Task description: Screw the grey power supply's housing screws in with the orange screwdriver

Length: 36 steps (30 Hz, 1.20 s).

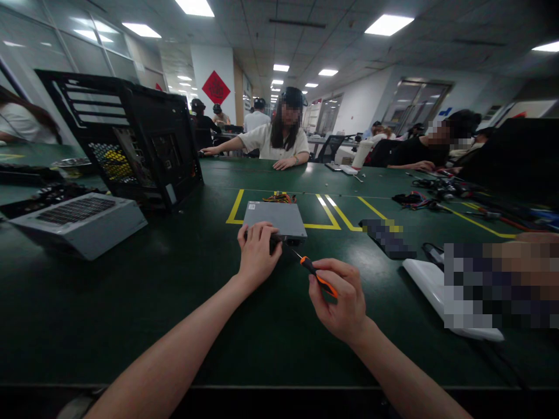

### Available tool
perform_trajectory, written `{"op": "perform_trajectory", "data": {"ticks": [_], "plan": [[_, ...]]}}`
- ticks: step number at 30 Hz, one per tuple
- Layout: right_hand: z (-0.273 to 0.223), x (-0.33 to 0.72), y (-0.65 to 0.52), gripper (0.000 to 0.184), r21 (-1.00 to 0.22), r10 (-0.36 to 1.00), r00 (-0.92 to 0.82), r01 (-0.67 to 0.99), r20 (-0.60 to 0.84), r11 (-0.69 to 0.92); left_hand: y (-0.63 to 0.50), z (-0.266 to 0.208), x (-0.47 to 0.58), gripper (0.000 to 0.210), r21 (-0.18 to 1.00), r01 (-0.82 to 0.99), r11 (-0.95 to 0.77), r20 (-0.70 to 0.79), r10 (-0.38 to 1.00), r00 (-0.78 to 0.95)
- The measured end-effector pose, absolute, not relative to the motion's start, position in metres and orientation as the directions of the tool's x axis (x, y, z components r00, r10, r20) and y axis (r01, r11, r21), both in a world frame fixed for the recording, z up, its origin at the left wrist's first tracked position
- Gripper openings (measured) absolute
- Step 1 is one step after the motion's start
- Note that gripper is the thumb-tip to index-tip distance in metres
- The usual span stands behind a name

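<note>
A grey computer power supply (276, 214) lies on the green table in front of me, its bundle of coloured cables (279, 198) at the far side. My left hand (258, 250) grips its near edge, fingers bent over the top and thumb at the near face. In my right hand (338, 297) is a screwdriver (318, 277) with a black and orange handle, held between thumb and fingers. Its thin shaft slants up and left toward the near face of the power supply. Whether the tip touches it, I cannot tell.
At left stand an open black computer case (131, 139) and a second power supply (82, 224). Yellow tape (323, 226) marks the table (196, 326). A white device (437, 291) and tangled cables (430, 195) lie at right. A person (283, 137) sits opposite, one arm reaching toward the case.
</note>
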State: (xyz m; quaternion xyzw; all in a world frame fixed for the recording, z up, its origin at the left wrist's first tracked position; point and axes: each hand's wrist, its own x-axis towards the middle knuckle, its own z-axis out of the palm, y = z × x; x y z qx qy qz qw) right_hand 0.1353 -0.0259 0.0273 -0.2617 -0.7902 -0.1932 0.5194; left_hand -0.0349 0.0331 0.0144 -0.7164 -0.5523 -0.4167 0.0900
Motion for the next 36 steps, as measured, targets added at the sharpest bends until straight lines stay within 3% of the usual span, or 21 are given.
{"op": "perform_trajectory", "data": {"ticks": [5, 7, 11, 15, 20, 26, 32, 36], "plan": [[0.028, 0.145, -0.024, 0.042, -0.081, 0.248, -0.190, 0.616, 0.950, 0.783, 0.019, 0.027, -0.050, 0.024, 0.378, 0.824, -0.422, 0.718, 0.696, 0.027], [0.029, 0.147, -0.022, 0.043, -0.133, 0.271, -0.141, 0.609, 0.952, 0.782, 0.013, 0.030, -0.059, 0.017, 0.366, 0.808, -0.462, 0.678, 0.727, 0.109], [0.032, 0.148, -0.018, 0.042, -0.217, 0.321, -0.085, 0.574, 0.943, 0.789, 0.010, 0.022, -0.069, 0.021, 0.275, 0.823, -0.497, 0.447, 0.824, 0.349], [0.032, 0.146, -0.016, 0.037, -0.263, 0.368, -0.089, 0.547, 0.926, 0.795, 0.015, 0.008, -0.064, 0.031, 0.135, 0.858, -0.496, 0.332, 0.839, 0.432], [0.027, 0.146, -0.015, 0.040, -0.233, 0.375, -0.149, 0.565, 0.915, 0.792, 0.017, 0.004, -0.056, 0.032, 0.047, 0.868, -0.494, 0.305, 0.834, 0.459], [0.025, 0.142, -0.014, 0.035, -0.214, 0.410, -0.221, 0.589, 0.885, 0.780, 0.017, 0.006, -0.055, 0.021, 0.079, 0.868, -0.490, 0.308, 0.840, 0.447], [0.025, 0.139, -0.013, 0.029, -0.265, 0.466, -0.207, 0.600, 0.860, 0.755, 0.017, 0.007, -0.063, 0.032, 0.088, 0.859, -0.504, 0.344, 0.825, 0.449], [0.023, 0.139, -0.013, 0.029, -0.265, 0.468, -0.219, 0.591, 0.856, 0.762, 0.020, 0.005, -0.065, 0.028, 0.115, 0.858, -0.501, 0.343, 0.830, 0.439]]}}
